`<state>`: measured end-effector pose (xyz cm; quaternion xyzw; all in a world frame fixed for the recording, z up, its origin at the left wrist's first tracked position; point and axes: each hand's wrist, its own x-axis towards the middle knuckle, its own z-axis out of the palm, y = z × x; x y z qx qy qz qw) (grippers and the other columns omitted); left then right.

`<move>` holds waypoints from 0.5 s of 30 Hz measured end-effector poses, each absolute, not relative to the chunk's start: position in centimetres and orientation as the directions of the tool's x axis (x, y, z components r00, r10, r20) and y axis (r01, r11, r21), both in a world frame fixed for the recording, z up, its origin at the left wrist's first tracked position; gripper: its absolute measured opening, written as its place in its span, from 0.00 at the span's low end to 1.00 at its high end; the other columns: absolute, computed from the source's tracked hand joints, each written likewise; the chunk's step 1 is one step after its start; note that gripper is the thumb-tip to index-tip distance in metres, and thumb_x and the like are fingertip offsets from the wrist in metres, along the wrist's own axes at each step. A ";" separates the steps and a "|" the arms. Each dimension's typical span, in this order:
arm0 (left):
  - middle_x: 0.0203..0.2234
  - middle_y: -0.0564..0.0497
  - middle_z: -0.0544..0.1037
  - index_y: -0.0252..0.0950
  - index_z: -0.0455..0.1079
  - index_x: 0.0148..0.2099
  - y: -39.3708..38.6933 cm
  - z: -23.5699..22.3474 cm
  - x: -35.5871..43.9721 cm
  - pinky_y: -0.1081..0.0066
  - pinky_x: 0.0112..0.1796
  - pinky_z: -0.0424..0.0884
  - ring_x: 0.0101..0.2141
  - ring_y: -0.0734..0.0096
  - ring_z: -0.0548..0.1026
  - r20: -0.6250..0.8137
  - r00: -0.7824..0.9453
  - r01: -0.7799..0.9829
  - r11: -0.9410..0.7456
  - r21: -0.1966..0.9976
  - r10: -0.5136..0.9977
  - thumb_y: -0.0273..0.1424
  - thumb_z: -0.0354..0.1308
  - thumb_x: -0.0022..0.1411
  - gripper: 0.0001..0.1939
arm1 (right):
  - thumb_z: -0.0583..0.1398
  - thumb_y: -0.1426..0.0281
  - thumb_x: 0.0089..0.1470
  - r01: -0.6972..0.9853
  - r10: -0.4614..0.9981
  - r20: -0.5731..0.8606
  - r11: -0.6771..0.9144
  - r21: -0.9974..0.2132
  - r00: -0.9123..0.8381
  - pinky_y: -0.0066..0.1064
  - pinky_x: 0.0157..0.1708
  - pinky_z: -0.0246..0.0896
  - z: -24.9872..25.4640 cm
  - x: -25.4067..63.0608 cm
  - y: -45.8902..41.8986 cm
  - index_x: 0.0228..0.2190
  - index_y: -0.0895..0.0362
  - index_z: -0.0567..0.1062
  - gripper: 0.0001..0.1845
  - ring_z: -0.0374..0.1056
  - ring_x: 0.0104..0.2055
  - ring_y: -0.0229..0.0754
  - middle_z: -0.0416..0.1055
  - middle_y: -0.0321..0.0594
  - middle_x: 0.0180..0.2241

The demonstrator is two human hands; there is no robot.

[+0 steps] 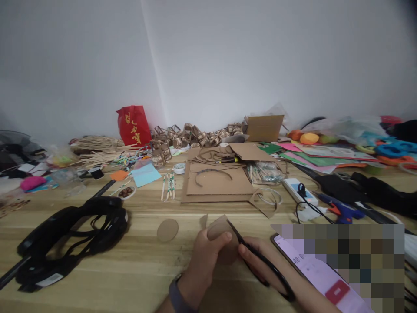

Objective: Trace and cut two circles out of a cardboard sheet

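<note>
My left hand (208, 252), with a dark band on its wrist, is closed around a small piece of brown cardboard (218, 226), its thumb pressed flat on the face. In my right hand (260, 261) are black-handled scissors (275, 271). Their blades lie along the right edge of the cardboard; whether they are parted I cannot make out. A round cardboard disc (167, 229) lies on the wooden table to the left of my hands. Beyond them are flat cardboard sheets (215, 198), with a thin curved cardboard strip (215, 170) on top.
A black strapped device (74, 234) lies at the left. On the right are a phone (322, 274), a white power strip (299, 191) and a blue glue gun (345, 211). Small barrel-shaped crafts (198, 134) and a red bag (133, 126) stand near the wall.
</note>
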<state>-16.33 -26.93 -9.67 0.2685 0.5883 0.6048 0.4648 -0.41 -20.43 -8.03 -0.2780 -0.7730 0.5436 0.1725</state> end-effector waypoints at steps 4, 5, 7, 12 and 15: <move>0.37 0.43 0.86 0.33 0.79 0.43 -27.1 -9.1 -16.1 0.63 0.41 0.74 0.41 0.49 0.81 -0.231 -0.431 -0.266 0.121 0.956 0.873 0.42 0.72 0.41 0.26 | 0.50 0.25 0.49 0.243 0.615 -0.058 0.221 -0.944 -0.786 0.32 0.16 0.38 -8.4 -0.4 -20.4 0.23 0.51 0.64 0.41 0.47 0.17 0.35 0.56 0.29 0.15; 0.38 0.43 0.87 0.33 0.79 0.43 -27.1 -9.0 -16.1 0.63 0.41 0.74 0.41 0.50 0.81 -0.230 -0.424 -0.274 0.118 0.955 0.876 0.42 0.72 0.41 0.26 | 0.50 0.25 0.49 0.246 0.616 -0.063 0.217 -0.945 -0.785 0.32 0.15 0.38 -8.5 -0.5 -20.4 0.23 0.51 0.64 0.41 0.47 0.17 0.35 0.56 0.29 0.15; 0.37 0.43 0.87 0.33 0.79 0.42 -27.1 -8.9 -16.1 0.63 0.41 0.74 0.41 0.49 0.81 -0.233 -0.413 -0.279 0.121 0.953 0.880 0.42 0.72 0.41 0.26 | 0.50 0.25 0.49 0.256 0.618 -0.073 0.213 -0.943 -0.782 0.33 0.15 0.38 -8.4 -0.5 -20.5 0.22 0.50 0.63 0.41 0.47 0.16 0.36 0.55 0.29 0.14; 0.37 0.43 0.86 0.33 0.79 0.42 -26.9 -9.3 -16.4 0.61 0.41 0.74 0.41 0.48 0.81 -0.238 -0.398 -0.274 0.133 0.952 0.886 0.42 0.71 0.41 0.25 | 0.48 0.23 0.47 0.285 0.627 -0.096 0.209 -0.935 -0.773 0.33 0.14 0.36 -8.2 -0.5 -20.7 0.21 0.50 0.60 0.42 0.46 0.15 0.35 0.53 0.28 0.13; 0.38 0.43 0.86 0.32 0.78 0.44 -26.8 -9.6 -16.5 0.60 0.42 0.74 0.41 0.48 0.81 -0.236 -0.405 -0.282 0.124 0.951 0.883 0.41 0.71 0.40 0.28 | 0.49 0.25 0.50 0.270 0.615 -0.090 0.206 -0.940 -0.784 0.31 0.14 0.36 -8.3 -0.4 -20.6 0.21 0.50 0.60 0.41 0.46 0.16 0.34 0.53 0.27 0.14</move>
